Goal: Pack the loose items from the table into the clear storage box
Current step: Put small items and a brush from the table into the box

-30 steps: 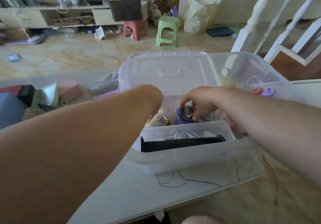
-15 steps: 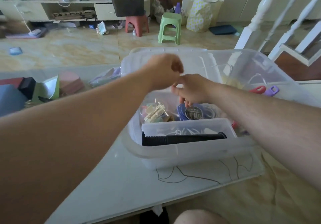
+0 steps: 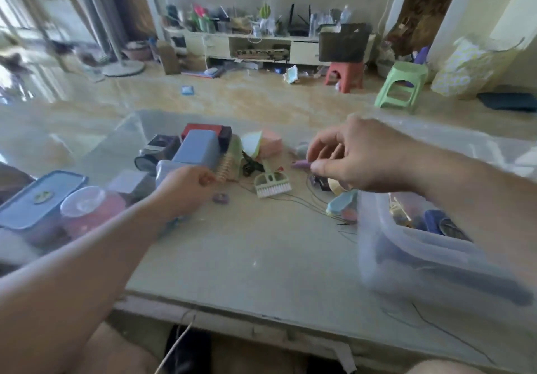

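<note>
Clear box [image 3: 406,246] at right edge of surface [image 3: 247,257], partly filled, blurred. Left hand [image 3: 186,190] pinching a coiled spring [image 3: 223,167] near the blue case [image 3: 197,150]. Right hand [image 3: 357,155] above a purple item [image 3: 300,164], fingers curled; grasp cannot be told. Green brush [image 3: 271,183] between hands, mid-surface.

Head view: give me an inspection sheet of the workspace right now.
Surface: pale table, bare near the front edge.
Job's things: clear storage box at right, partly filled; green brush, purple piece loose.
Clutter: blue boxes, pink block, blue-lidded container.
Hands: left hand curled beside a coiled spring; right hand over the purple piece, grip unclear.
Cables: thin dark wires.
Surroundings: green stool, red stool.
</note>
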{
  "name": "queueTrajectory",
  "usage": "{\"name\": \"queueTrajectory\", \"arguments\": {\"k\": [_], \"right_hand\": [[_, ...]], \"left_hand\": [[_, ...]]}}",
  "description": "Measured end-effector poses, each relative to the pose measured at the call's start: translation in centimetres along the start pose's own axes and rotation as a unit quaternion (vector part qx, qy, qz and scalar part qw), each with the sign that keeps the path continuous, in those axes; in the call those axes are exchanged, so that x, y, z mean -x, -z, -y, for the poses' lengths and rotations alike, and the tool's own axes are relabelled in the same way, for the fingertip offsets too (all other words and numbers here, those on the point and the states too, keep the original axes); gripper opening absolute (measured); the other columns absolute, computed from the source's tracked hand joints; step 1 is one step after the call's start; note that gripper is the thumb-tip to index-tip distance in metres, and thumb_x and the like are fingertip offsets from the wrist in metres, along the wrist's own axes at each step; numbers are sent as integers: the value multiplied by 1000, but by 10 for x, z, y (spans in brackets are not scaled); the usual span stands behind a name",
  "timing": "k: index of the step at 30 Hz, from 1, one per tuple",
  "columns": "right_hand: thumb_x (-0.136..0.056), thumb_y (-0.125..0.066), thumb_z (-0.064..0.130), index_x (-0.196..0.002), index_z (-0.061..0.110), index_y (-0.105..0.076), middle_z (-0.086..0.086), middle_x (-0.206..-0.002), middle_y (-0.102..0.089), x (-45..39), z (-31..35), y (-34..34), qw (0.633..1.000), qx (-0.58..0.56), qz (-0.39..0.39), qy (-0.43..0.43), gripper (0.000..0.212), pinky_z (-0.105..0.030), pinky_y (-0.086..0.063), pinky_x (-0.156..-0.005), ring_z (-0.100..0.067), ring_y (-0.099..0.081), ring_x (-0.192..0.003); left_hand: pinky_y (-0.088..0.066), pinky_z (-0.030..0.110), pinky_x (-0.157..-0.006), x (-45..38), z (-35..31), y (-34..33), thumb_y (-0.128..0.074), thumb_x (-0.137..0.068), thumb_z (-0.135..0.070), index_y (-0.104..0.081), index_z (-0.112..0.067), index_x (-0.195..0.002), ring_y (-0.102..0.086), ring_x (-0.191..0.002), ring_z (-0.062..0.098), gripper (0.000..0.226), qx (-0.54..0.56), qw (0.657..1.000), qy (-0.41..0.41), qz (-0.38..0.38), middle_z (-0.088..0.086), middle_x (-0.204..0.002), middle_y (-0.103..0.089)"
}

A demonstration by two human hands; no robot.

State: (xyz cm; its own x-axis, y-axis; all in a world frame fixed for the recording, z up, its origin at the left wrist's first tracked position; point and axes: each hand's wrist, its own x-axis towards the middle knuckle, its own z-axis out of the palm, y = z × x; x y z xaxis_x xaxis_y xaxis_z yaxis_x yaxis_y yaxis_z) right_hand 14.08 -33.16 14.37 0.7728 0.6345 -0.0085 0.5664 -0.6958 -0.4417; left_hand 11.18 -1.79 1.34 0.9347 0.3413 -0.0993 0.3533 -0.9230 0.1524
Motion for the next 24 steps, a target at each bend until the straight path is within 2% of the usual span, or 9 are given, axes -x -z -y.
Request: {"name": "queueTrajectory", "arguments": {"k": [3,5,7,9,11,13,15,19,24], "right_hand": [[-92,-68,43,-107,39,-70,15,-102,-65,-48,22,-63,994,98,46,-2,16,-31,-46,-81,-14,-64,-101],[-91,-63,42,-113,38,-69,3,-113,-58,-81,18,-107,989,128,71,-27,24,-32,-45,-85,-23,-60,-112],[-89,-60,38,-119,37,-67,-2,-115,-50,-110,5,-143,983,146,83,-69,30,-36,-49,-93,-31,-58,-118],[-86,-63,41,-127,38,-62,-5,-124,-47,-135,-12,-166,978,149,76,-123,41,-42,-49,-101,-36,-55,-123],[-81,-71,55,-138,38,-54,-7,-139,-42,-156,-31,-180,974,119,65,-184,62,-43,-46,-108,-38,-48,-131],[-74,-75,65,-150,41,-42,-8,-153,-31,-174,-48,-190,969,84,59,-225,87,-46,-38,-116,-40,-36,-141],[-72,-74,68,-157,48,-29,-7,-164,-19,-187,-62,-199,966,55,56,-248,98,-49,-30,-121,-42,-23,-149],[-74,-67,78,-156,61,-16,1,-172,-8,-198,-76,-218,965,59,81,-242,98,-57,-22,-123,-42,-8,-154],[-76,-71,64,-154,50,-32,-1,-158,-37,-188,-72,-222,973,64,45,-218,88,-44,-33,-115,-41,-29,-142]], "left_hand": [[-47,29,-92,10,29,-35,-58,-95,-19,-71,-24,-122,-62,-114,23,30,31,997,-64,25,-2,-119,-67],[-45,31,-99,19,37,-52,-61,-93,-19,-68,-32,-128,-57,-119,26,38,35,995,-87,29,1,-130,-60],[-44,36,-104,15,41,-69,-59,-90,-22,-62,-39,-133,-51,-123,28,46,18,994,-102,14,0,-136,-52],[-46,41,-103,2,39,-77,-55,-87,-19,-53,-39,-140,-47,-124,29,57,25,992,-125,19,1,-138,-46],[-47,44,-101,-13,33,-83,-55,-86,-18,-44,-37,-145,-45,-123,33,63,11,990,-142,25,5,-140,-42],[-47,43,-99,-26,25,-89,-55,-87,-16,-38,-37,-148,-44,-124,34,66,-12,990,-139,16,7,-140,-40],[-46,44,-95,-36,16,-94,-52,-90,-15,-38,-34,-147,-45,-123,35,62,-30,992,-124,20,8,-138,-43],[-46,43,-91,-43,2,-101,-50,-91,-9,-53,-21,-131,-44,-120,37,42,-64,990,-122,32,11,-128,-47],[-45,39,-83,-42,-2,-101,-51,-95,-11,-60,-22,-123,-50,-113,34,31,-58,987,-148,14,9,-119,-51]]}}
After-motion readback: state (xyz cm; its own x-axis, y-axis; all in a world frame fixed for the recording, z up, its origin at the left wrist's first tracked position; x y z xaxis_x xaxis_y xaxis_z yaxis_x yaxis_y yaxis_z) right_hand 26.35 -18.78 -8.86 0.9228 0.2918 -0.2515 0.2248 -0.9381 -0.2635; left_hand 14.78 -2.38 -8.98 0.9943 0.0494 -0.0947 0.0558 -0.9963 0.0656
